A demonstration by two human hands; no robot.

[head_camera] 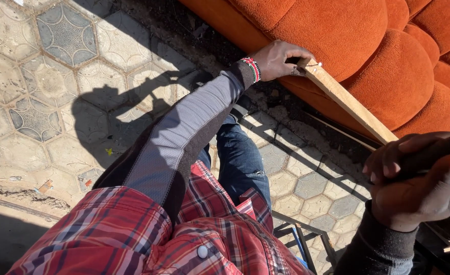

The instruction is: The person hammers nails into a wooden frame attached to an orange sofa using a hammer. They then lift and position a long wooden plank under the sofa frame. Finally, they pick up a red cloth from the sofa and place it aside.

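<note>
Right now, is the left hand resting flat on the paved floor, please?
No, the left hand grips the upper end of a wooden strip against the orange sofa.

Sofa (367,56), far right: burnt orange, tufted plush. Wooden strip (347,102) along it: pale tan. Paving (67,66), left: cream and grey hexagonal tiles with star and dotted patterns. Shirt (133,239), near: red plaid with white and dark lines. Sleeve (184,132): grey with a darker panel. Jeans (240,158): blue. Beaded wristband (252,69): red, white and black, with green.
</note>
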